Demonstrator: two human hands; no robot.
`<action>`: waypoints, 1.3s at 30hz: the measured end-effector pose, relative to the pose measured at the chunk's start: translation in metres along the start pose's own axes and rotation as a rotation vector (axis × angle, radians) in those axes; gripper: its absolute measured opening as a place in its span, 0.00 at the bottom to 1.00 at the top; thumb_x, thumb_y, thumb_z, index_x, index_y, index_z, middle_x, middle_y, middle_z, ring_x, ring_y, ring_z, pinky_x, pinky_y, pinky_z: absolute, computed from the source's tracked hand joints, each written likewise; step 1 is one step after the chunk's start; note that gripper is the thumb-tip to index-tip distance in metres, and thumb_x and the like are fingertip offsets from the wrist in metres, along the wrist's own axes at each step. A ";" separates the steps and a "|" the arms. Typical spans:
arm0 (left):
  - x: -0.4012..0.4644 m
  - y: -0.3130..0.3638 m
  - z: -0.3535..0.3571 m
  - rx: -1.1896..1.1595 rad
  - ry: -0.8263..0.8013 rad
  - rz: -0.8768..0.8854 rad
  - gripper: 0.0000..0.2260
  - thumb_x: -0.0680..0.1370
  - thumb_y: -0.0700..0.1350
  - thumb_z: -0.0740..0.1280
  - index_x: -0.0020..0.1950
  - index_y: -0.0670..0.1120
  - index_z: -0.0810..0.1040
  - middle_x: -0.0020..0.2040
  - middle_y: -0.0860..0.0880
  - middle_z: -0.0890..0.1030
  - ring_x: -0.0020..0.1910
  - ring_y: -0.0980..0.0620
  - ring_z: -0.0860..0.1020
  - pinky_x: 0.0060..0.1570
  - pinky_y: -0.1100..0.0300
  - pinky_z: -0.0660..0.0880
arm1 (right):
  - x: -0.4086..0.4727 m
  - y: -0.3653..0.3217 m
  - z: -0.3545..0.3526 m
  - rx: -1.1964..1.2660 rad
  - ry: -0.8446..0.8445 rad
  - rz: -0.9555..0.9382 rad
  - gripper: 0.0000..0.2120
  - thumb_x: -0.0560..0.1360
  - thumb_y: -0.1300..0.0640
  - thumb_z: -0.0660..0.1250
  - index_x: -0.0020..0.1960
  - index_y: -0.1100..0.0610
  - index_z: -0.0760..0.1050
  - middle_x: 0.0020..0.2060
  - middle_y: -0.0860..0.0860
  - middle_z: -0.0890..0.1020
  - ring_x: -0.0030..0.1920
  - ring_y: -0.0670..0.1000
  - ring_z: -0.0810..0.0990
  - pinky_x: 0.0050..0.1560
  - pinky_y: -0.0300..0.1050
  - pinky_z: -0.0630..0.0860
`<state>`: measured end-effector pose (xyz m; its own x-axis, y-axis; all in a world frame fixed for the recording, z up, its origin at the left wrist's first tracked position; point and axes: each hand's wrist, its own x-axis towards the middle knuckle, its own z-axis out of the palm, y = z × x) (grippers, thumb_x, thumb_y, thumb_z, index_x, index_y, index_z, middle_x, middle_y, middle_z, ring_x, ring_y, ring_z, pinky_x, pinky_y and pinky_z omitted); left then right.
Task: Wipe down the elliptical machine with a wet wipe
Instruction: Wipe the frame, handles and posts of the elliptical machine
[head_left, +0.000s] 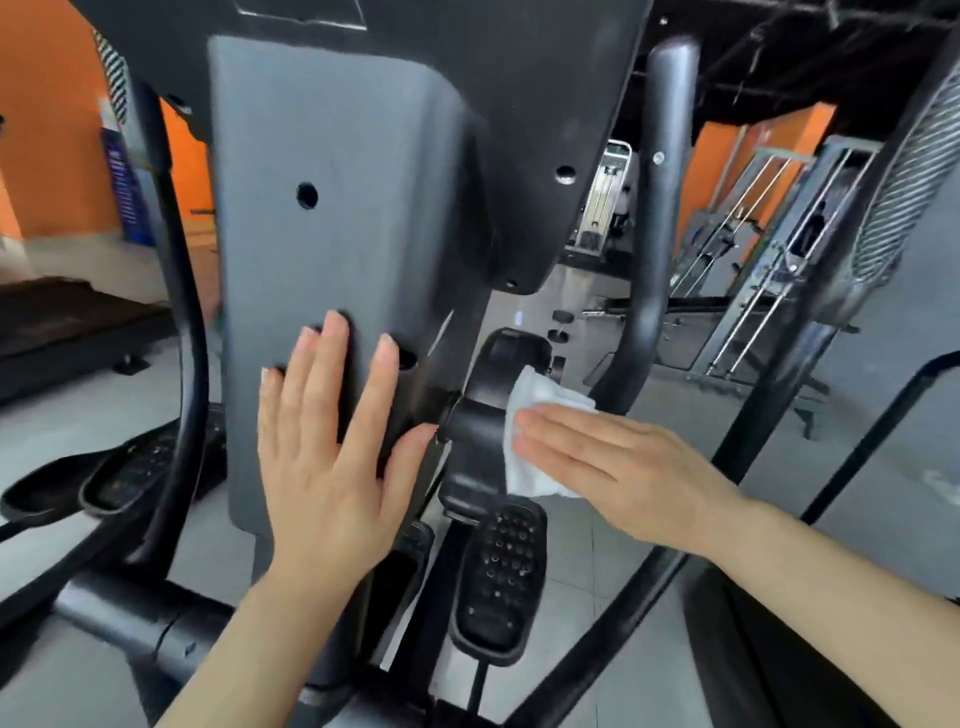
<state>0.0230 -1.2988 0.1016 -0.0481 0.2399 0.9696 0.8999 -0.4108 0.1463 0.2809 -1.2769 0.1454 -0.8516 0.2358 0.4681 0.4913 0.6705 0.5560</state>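
Orange walls and weight racks are showing behind, grey tiled floor below. Elliptical machine is filling the centre. Left hand is lying flat, fingers spread, against the grey housing. Right hand, fingers straight and together, is pressing a white wet wipe onto the black crank arm, just above a studded pedal.

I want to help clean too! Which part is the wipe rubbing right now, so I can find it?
Find the big grey upright cover in the middle of the elliptical, where the left hand lies flat. Just to its right sticks out a chunky black crank arm, above the studded black pedal. The right hand presses the white wet wipe against it; nothing else has the wipe on it.
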 end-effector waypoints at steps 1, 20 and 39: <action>0.000 0.000 0.000 -0.008 0.003 0.003 0.24 0.82 0.54 0.59 0.75 0.47 0.60 0.75 0.39 0.59 0.77 0.42 0.55 0.75 0.45 0.51 | -0.007 0.003 -0.003 0.020 0.017 0.022 0.19 0.81 0.69 0.49 0.69 0.60 0.67 0.67 0.53 0.73 0.69 0.51 0.70 0.71 0.45 0.65; -0.001 0.002 0.005 0.055 0.069 0.015 0.24 0.81 0.51 0.61 0.75 0.48 0.60 0.74 0.37 0.61 0.75 0.40 0.58 0.75 0.45 0.53 | -0.029 0.043 0.022 0.603 0.257 0.912 0.19 0.82 0.64 0.57 0.66 0.45 0.70 0.68 0.41 0.70 0.71 0.32 0.61 0.72 0.30 0.55; -0.001 0.002 0.008 0.056 0.076 0.021 0.24 0.82 0.51 0.61 0.76 0.47 0.60 0.74 0.36 0.62 0.75 0.38 0.59 0.74 0.44 0.54 | -0.010 0.005 0.015 0.622 0.353 1.062 0.15 0.81 0.52 0.54 0.57 0.49 0.79 0.58 0.44 0.80 0.61 0.38 0.74 0.59 0.25 0.62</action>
<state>0.0281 -1.2925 0.0997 -0.0601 0.1639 0.9846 0.9237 -0.3649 0.1171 0.2889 -1.2654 0.1331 0.0456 0.7204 0.6920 0.6475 0.5062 -0.5697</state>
